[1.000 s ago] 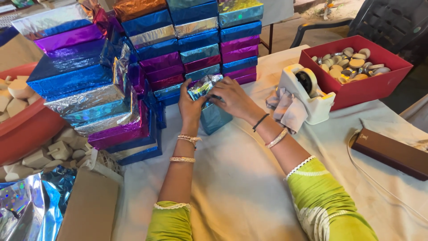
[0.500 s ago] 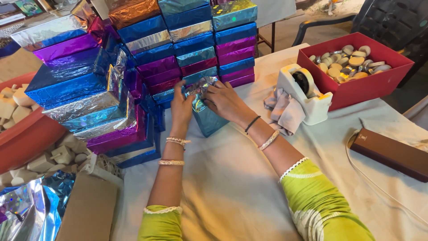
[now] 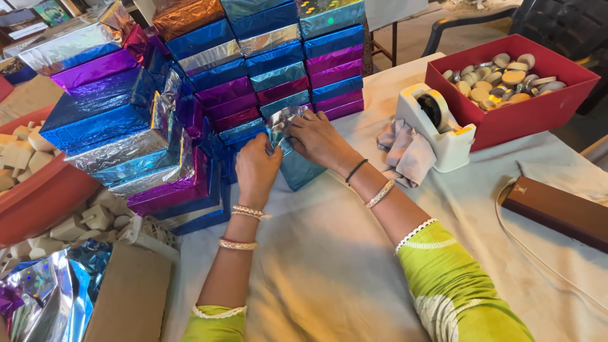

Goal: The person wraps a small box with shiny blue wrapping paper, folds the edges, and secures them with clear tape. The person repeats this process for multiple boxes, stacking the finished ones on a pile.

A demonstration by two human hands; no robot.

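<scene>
A small box wrapped in shiny teal foil (image 3: 303, 170) stands on end on the white tablecloth (image 3: 329, 266), right in front of a tall stack of foil-wrapped boxes (image 3: 253, 69). My left hand (image 3: 256, 170) grips its left side and pinches the loose foil at the top. My right hand (image 3: 320, 140) presses the foil flap down from the right. Both wrists wear bangles, and both sleeves are bright green.
A white tape dispenser (image 3: 438, 125) and a crumpled grey cloth (image 3: 405, 152) sit to the right. Behind them is a red tray of round pieces (image 3: 513, 85). A brown flat case (image 3: 557, 212) lies far right. Red tubs of pale blocks (image 3: 38, 190) and loose foil sheets (image 3: 38, 297) are at left.
The box has gone from lying tipped in both hands to standing on end, and my fingers have closed over the foil at its top. The view has shifted slightly.
</scene>
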